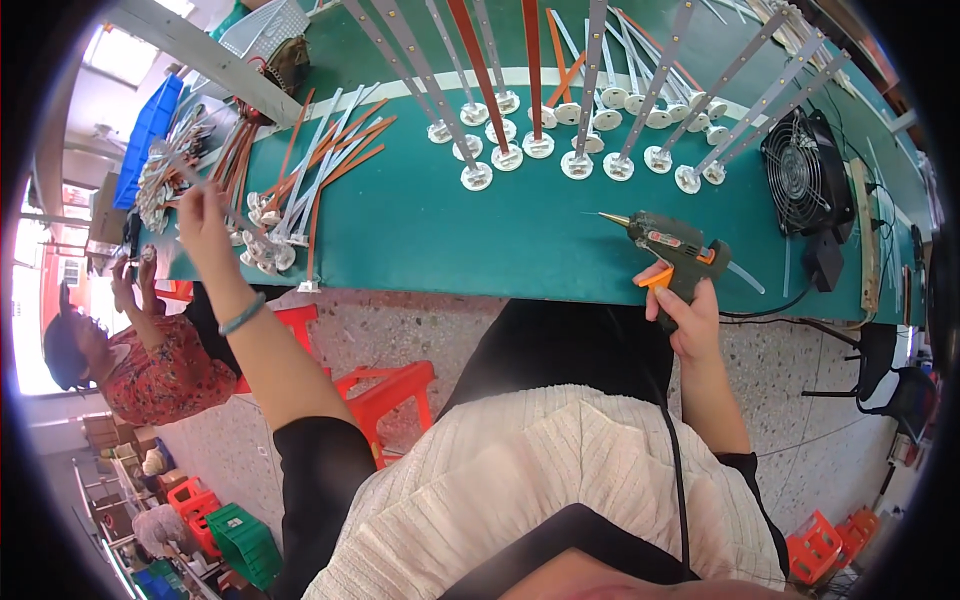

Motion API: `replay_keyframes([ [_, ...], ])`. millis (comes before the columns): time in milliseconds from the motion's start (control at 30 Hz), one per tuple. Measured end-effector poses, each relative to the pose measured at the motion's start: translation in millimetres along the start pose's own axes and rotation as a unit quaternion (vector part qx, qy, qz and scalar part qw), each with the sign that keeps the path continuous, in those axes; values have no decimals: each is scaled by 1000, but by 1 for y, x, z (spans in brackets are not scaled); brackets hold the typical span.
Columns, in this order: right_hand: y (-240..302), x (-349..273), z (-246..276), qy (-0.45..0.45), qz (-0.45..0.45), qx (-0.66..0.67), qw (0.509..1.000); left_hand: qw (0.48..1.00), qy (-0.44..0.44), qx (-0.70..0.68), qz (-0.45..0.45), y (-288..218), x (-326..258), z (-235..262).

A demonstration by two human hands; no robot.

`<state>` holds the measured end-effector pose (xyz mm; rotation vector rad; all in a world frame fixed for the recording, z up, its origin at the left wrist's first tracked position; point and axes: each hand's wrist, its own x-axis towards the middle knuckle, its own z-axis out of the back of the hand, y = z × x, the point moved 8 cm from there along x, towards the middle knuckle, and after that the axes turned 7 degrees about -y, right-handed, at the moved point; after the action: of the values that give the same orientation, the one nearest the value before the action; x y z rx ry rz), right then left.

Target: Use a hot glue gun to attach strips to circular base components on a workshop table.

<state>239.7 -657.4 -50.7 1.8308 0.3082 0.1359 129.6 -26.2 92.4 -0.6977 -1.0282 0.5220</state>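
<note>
In my right hand (688,312) is a dark green hot glue gun (680,245); my fingers wrap its handle near the orange trigger. Its nozzle points left over the green table, and a clear glue stick (746,277) sticks out behind. Over the table's left end, my left hand (203,218) is closed on a thin grey strip (178,163), slightly blurred, which slants down toward a heap of white round bases (268,250). Several strips stand upright on white round bases (577,165) along the far middle of the table.
Orange and white strips (340,150) lie piled at left beside a blue bin (150,140). A black fan (805,175) and a power adapter (823,262) stand at right. Another person (165,365) sits at the left end. Red stools (385,405) are below the table edge.
</note>
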Motion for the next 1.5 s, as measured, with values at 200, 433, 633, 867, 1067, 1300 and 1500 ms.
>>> replay_keyframes([
  [200,-5,-2,-3,34,-22,-21,999,985,5,-169,-39,-142,-96,-16],
  [433,-2,-2,-11,56,-20,-69,996,908,223,-353,26,-208,-203,-151],
  [633,-2,-9,-34,94,-12,-124,988,917,363,-129,-103,-206,-226,-169],
  [867,-3,-6,-77,162,61,-219,960,947,287,-144,-13,-166,-226,-156],
  [1067,3,-3,-93,166,133,-315,925,944,285,-147,-75,-174,-228,-160],
  [1300,-3,4,-103,146,115,-360,914,944,289,-130,-93,-177,-226,-166],
  [1500,4,4,-111,145,142,-394,897,944,286,-146,-79,-173,-226,-165],
])
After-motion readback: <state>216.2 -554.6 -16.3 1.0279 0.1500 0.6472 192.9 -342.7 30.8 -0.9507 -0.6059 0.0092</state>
